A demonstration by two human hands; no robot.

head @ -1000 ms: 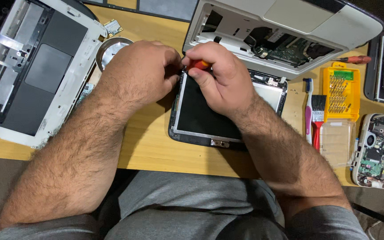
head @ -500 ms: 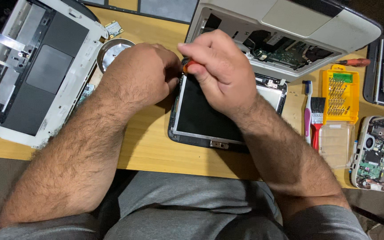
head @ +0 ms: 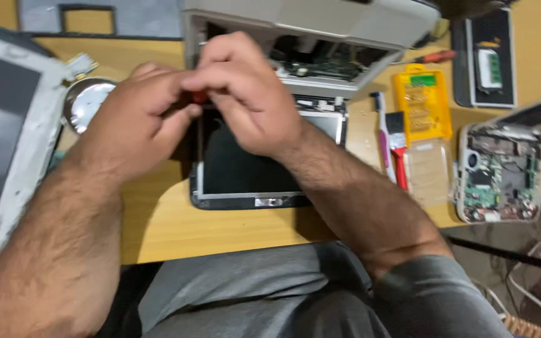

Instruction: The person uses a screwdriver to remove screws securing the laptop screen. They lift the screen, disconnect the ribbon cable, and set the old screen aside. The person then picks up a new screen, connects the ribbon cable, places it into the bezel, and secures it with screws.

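Head view, looking down at a wooden desk [head: 220,231]. Both hands meet over the top edge of a dark screen panel [head: 245,166] lying flat in the middle. Right hand [head: 245,94] is curled, fingers pinched on a small orange-red screwdriver handle [head: 200,96]; only a sliver of the handle shows between the hands. Left hand [head: 136,119] is clenched loosely against it from the left side, thumb and fingers touching the same handle or the panel corner, cannot tell which. Shaft and tip are hidden under the fingers, so its long axis is not readable; the handle sits just above the panel's upper left corner. Both hands are equally close to that corner, right one on top.

Panel's long axis runs left to right, its bottom bezel toward the person. Directly behind it, an opened grey laptop body [head: 320,37] with its circuit board exposed.

Containers: yellow bit case [head: 422,103] right of the panel, rows of bits inside; its clear lid [head: 427,172] lies just below, contents unclear. A red-handled brush [head: 398,147] and a pink-and-white tool [head: 383,134] lie between the panel and the case. Round metal tin [head: 86,103] left of the hands, contents not readable. Far right, a small opened device [head: 499,175] showing a green board.
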